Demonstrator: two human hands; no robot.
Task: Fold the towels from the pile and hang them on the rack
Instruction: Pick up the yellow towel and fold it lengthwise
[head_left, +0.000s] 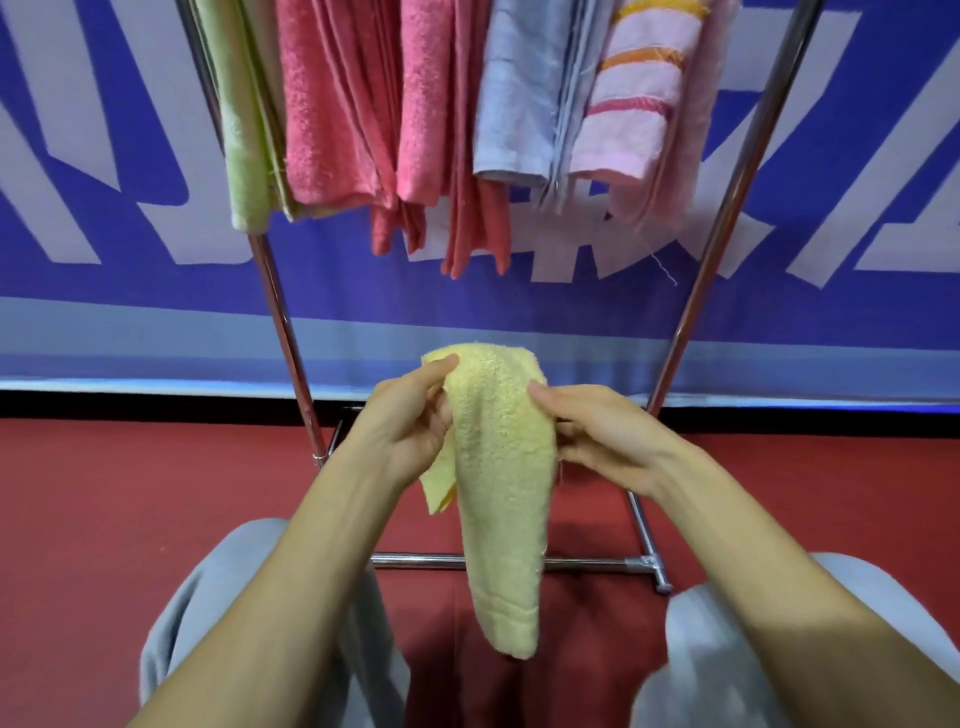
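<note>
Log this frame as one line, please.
stage: folding | left hand: grip on yellow towel | right hand: grip on same towel | rack: several towels already hung

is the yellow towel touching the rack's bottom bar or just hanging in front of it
Cannot tell. In the head view the yellow towel, held by both hands, overlaps the bottom bar, hiding any gap.

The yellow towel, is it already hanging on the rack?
No, the yellow towel hangs from both hands, below the rack.

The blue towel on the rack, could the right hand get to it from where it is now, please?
Probably not yet: the right hand and left hand both hold the yellow towel, though nothing stands between it and the blue towel.
</note>
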